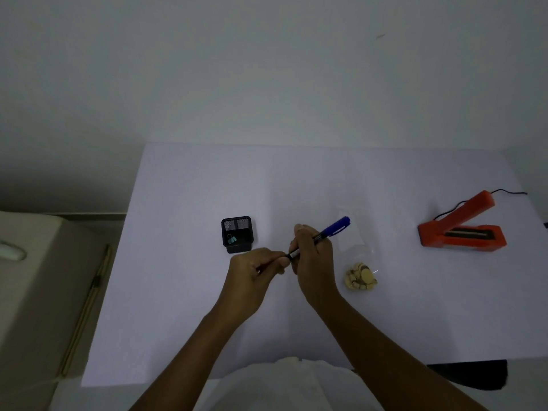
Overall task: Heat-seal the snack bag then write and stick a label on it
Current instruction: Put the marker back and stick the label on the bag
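A blue marker pen (332, 229) is held over the middle of the white table (385, 307). My right hand (314, 256) grips its barrel. My left hand (255, 274) has its fingers curled at the pen's lower tip end, pinching something small that I cannot make out. A clear snack bag (360, 262) with round biscuits at its bottom lies flat just right of my right hand. The orange heat sealer (462, 229) stands at the right with its arm raised open.
A black mesh pen holder (237, 234) with a teal binder clip inside stands left of my hands. The sealer's black cord (510, 191) runs off the table's far right. A beige cabinet (35, 292) sits beyond the left table edge.
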